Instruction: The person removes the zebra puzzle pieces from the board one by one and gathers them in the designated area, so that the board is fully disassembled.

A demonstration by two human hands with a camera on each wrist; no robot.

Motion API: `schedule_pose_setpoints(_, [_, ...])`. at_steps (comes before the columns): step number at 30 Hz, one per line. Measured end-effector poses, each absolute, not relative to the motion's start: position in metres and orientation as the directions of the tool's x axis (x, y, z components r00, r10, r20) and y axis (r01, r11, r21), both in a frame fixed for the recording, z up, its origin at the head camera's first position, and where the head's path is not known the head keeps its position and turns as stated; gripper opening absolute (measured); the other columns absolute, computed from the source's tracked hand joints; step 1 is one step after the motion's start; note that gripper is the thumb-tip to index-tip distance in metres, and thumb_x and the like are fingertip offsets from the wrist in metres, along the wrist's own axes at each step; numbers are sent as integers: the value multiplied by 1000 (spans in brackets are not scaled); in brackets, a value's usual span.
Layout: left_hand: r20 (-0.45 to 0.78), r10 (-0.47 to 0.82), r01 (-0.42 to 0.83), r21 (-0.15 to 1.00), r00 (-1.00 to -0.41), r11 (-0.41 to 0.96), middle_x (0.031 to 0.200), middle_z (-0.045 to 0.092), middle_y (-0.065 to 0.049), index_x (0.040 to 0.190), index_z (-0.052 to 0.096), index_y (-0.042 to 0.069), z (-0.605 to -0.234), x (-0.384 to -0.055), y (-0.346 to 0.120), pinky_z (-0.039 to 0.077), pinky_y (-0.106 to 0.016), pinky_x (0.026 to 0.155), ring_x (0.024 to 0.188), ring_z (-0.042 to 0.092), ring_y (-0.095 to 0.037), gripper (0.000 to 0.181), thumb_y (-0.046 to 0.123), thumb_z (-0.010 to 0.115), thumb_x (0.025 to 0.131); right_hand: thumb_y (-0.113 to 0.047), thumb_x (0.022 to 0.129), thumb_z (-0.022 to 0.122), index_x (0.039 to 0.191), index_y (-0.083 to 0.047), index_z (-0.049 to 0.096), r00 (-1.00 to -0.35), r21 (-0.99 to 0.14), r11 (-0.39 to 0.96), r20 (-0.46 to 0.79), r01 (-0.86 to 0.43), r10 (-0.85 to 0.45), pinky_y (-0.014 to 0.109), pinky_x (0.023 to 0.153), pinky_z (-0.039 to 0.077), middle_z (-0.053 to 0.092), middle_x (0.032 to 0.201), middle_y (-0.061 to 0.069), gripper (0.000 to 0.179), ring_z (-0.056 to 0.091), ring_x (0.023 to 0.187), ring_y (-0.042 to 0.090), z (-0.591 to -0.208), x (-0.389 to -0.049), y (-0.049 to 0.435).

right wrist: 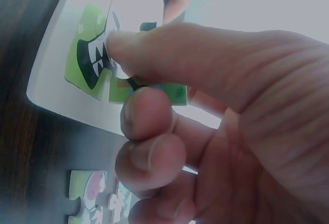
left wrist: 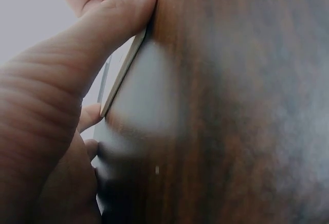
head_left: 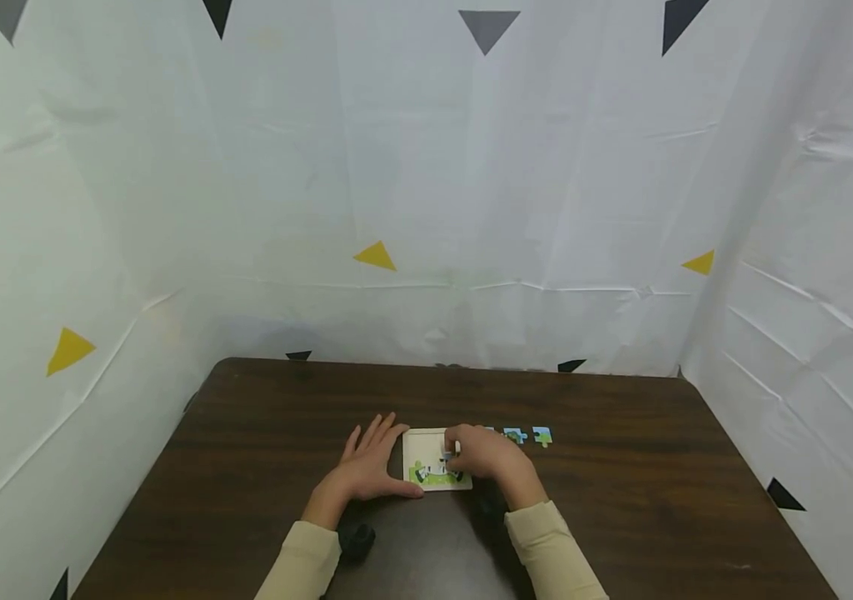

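Observation:
A small pale puzzle tray (head_left: 421, 444) lies on the table, with green picture pieces (head_left: 430, 477) along its near side. My left hand (head_left: 366, 471) spans the tray's left side with fairly straight, spread fingers. Its thumb (left wrist: 110, 26) rests along the near edge, and a fingertip reaches the far left corner. Over the tray's right half, my right hand (head_left: 490, 457) pinches a jigsaw piece (right wrist: 177, 94) between thumb and curled fingers. That piece shows green and blue, and the fingers partly hide it. The right thumb overlaps the black-and-white printed piece (right wrist: 92, 62) in the right wrist view.
Loose jigsaw pieces lie right of the tray, among them a blue-green one (head_left: 542, 435) and another beside it (head_left: 514, 435). A dark round object (head_left: 356, 542) shows by the left wrist. White sheeting (head_left: 426, 167) surrounds the dark wooden table (head_left: 269, 433).

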State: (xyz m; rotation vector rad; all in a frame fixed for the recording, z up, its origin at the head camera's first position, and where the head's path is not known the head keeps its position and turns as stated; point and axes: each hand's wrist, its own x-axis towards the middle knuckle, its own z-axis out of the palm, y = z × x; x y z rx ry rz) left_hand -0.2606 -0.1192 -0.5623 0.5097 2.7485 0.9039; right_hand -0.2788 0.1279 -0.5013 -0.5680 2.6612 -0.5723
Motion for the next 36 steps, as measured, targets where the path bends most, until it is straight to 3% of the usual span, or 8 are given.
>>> schedule_pose_setpoints(7, [-33, 388, 290, 607, -921, 740, 180, 19, -17, 167, 36, 18, -575, -266, -119, 2, -74, 129, 168, 10, -43, 125, 85, 81, 72, -11, 101, 74, 108, -9, 73, -840, -521, 792, -233, -317, -490, 38, 66, 48, 68, 95, 4, 8, 58, 74, 18, -499, -280, 136])
schedule_pose_setpoints(18, [-20, 404, 307, 614, -915, 727, 180, 18, -18, 167, 35, 16, -580, -272, -120, 0, -73, 129, 168, 9, -43, 126, 86, 80, 73, -10, 112, 54, 121, 2, 73, -804, -634, 700, -200, -329, -560, 34, 63, 49, 67, 78, 7, 24, 58, 64, 16, -483, -282, 157])
schedule_pose_setpoints(26, [-7, 382, 301, 603, -924, 739, 180, 20, -17, 167, 36, 18, -587, -274, -119, 2, -73, 129, 167, 11, -43, 127, 86, 82, 70, -12, 107, 65, 103, -3, 81, -818, -672, 680, -191, -294, -542, 31, 58, 49, 77, 82, 14, 19, 59, 63, 21, -473, -279, 182])
schedule_pose_setpoints(31, [-20, 382, 291, 612, -924, 736, 180, 20, -18, 167, 36, 15, -577, -272, -120, -1, -71, 130, 168, 9, -42, 126, 80, 85, 71, -16, 103, 74, 93, -5, 76, -860, -665, 691, -144, -283, -490, 32, 62, 50, 73, 84, 7, 15, 60, 70, 18, -469, -279, 200])
schedule_pose_setpoints(36, [-49, 365, 267, 593, -930, 759, 182, 15, -12, 169, 34, 19, -580, -277, -124, -3, -67, 132, 170, 6, -38, 127, 80, 85, 71, -18, 102, 75, 97, -7, 75, -870, -651, 692, -99, -311, -484, 34, 69, 52, 71, 89, 3, 13, 61, 78, 16, -462, -276, 212])
